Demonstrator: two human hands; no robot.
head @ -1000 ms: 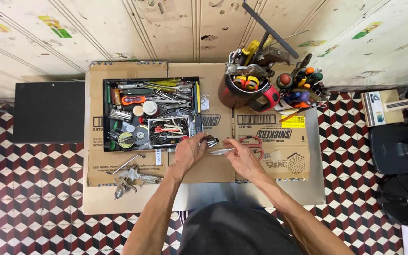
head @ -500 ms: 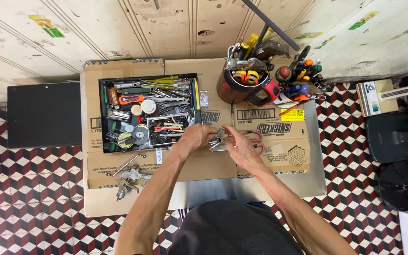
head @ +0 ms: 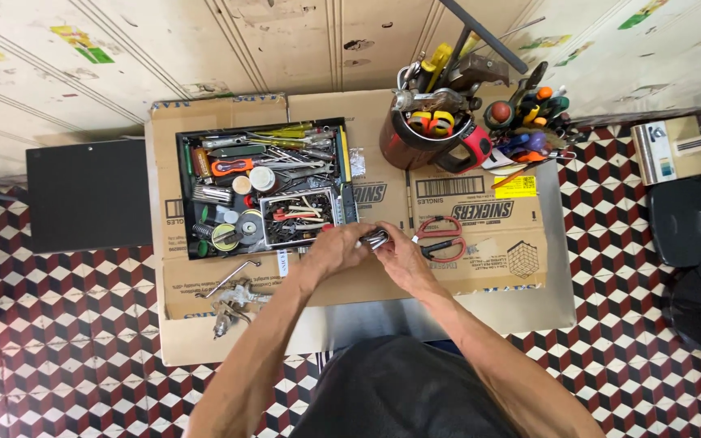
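Note:
My left hand point(head: 336, 250) and my right hand point(head: 400, 258) meet over the flattened cardboard point(head: 480, 268) on the table. Both grip a small shiny metal tool point(head: 376, 238) between the fingertips. A pair of red-handled scissors point(head: 440, 238) lies just right of my right hand. The black tool tray point(head: 263, 185), crowded with screwdrivers, bits and small tins, sits just above my left hand.
A red bucket point(head: 415, 138) stuffed with tools stands at the back, with a cluster of coloured screwdrivers point(head: 533, 122) beside it. Metal fittings point(head: 233, 296) lie at front left. A black box point(head: 87, 195) is left of the table, black stools point(head: 695, 219) right.
My hands have come together from apart. The metal tool that my right hand held is now gripped by both hands, closer to the tray.

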